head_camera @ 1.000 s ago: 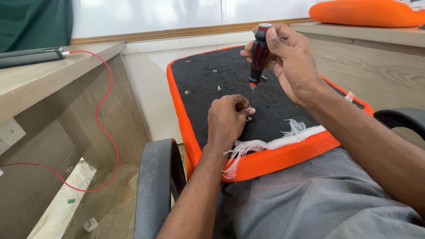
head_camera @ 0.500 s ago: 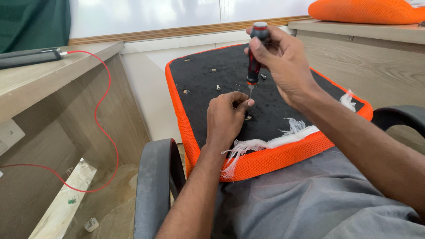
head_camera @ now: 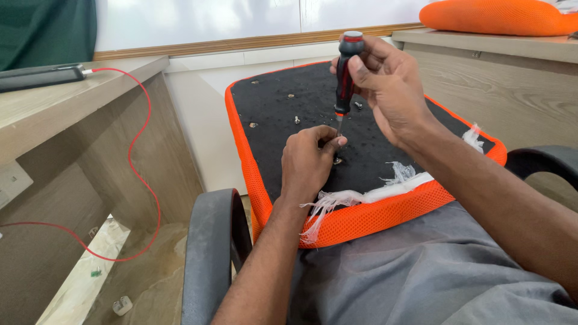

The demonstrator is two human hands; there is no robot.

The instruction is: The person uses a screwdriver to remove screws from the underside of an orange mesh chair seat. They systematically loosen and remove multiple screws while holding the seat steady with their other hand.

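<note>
A red-and-black screwdriver (head_camera: pixel 345 78) is held upright in the right hand (head_camera: pixel 391 90), the fingers closed around its handle and the cap end uppermost. Its thin shaft points straight down from that grip to the black underside of an orange seat cushion (head_camera: pixel 361 222), which is laid across the person's lap. Directly below the right hand, the left hand (head_camera: pixel 307 165) is pressed on the black surface, its thumb and forefinger pinched together at the tip of the shaft; whether a screw is pinched there cannot be told, since the fingertips hide the spot. A small screw (head_camera: pixel 338 160) is seen just beside the left thumb, on the black surface. Further from the hands, towards the wall, several more screws (head_camera: pixel 296 120) are scattered on the same surface. Near the left wrist, frayed white fabric (head_camera: pixel 355 198) is hanging over the cushion's orange mesh edge. To the left of the left forearm a grey chair armrest (head_camera: pixel 208 253) is seen, and well beyond it a red cable (head_camera: pixel 144 156) is draped from a wooden worktop (head_camera: pixel 78 96).
</note>
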